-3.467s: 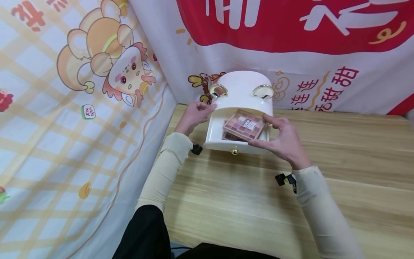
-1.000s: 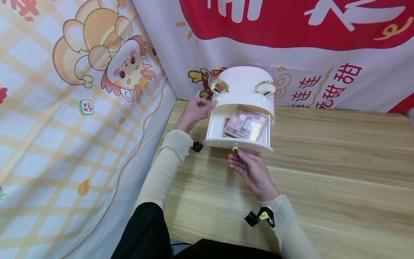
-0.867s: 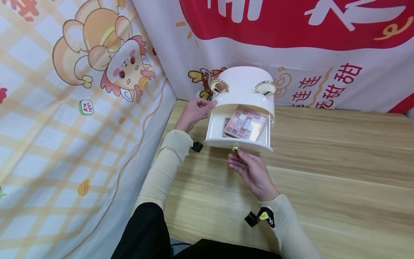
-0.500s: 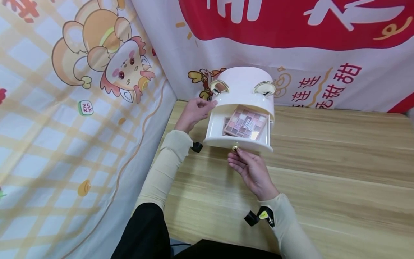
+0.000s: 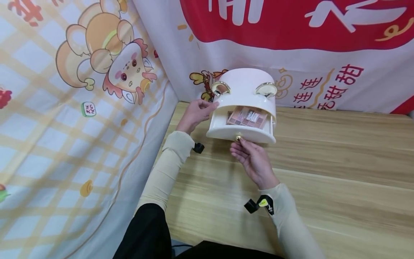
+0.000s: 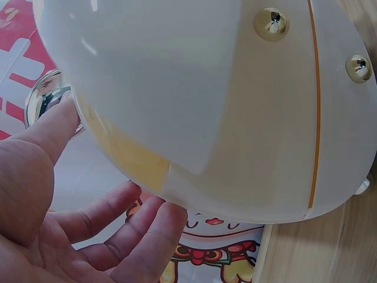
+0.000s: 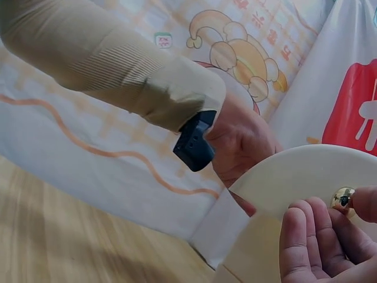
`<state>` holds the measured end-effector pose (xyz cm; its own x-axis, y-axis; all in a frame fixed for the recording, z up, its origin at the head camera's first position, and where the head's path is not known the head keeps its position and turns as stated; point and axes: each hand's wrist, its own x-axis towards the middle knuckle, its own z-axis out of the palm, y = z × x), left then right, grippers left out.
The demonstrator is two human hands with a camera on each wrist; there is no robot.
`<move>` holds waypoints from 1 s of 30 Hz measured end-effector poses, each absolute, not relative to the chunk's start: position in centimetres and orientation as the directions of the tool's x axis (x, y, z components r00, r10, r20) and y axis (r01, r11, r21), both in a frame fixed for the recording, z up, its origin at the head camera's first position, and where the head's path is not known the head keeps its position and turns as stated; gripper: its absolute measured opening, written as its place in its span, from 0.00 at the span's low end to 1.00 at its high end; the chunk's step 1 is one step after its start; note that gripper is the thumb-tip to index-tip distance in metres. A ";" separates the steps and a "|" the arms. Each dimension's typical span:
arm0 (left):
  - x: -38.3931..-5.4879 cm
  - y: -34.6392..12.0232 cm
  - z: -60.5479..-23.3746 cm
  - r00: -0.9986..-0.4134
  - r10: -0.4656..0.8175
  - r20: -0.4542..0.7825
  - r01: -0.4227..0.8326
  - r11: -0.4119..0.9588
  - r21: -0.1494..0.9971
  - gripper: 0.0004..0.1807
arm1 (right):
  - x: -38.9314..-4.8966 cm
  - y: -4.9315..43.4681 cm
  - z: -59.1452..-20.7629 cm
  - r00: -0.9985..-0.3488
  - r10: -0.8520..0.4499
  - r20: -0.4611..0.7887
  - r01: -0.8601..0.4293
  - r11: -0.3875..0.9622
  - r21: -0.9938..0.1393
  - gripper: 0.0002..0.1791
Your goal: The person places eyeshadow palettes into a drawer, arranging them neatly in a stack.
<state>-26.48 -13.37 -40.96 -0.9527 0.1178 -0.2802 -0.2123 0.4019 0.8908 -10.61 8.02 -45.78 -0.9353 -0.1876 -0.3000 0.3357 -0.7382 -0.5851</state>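
Note:
A white, round-topped drawer organizer (image 5: 248, 81) with two gold-rimmed round mirror pieces stands against the back cloth. Its drawer (image 5: 223, 132) is partly pulled out. Inside lies an eyeshadow palette (image 5: 248, 117), resting over another one that is mostly hidden. My right hand (image 5: 257, 163) pinches the gold knob (image 7: 342, 199) on the drawer front between thumb and finger, the other fingers loosely bent below. My left hand (image 5: 195, 116) holds the organizer's left side, its thumb (image 6: 62, 121) at the edge near one mirror and its fingertips (image 6: 168, 218) against the side wall.
The organizer stands on a wooden table (image 5: 323, 172). Printed cloth (image 5: 168, 46) hangs close behind it and along the left side. In the left wrist view, more gold knobs (image 6: 272, 23) show on the organizer.
Earlier my right hand held the upper palette over the drawer; it let go and took the knob. In the last half second the drawer has slid partway inward. My left hand stayed put.

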 end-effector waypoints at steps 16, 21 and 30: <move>-26.6 -13.4 -41.1 -0.952 0.123 -0.280 -0.207 0.412 0.887 0.40 | -14.3 7.6 -45.3 -0.943 -0.124 -0.310 0.290 -0.764 -0.576 0.09; -26.6 -13.3 -41.1 -0.953 0.124 -0.277 -0.209 0.393 0.895 0.40 | -15.4 7.6 -45.1 -0.938 -0.104 -0.331 0.289 -0.763 -0.579 0.09; -26.5 -13.2 -41.0 -0.954 0.110 -0.280 -0.224 0.359 0.906 0.37 | -16.6 7.6 -44.8 -0.934 -0.090 -0.346 0.282 -0.779 -0.560 0.07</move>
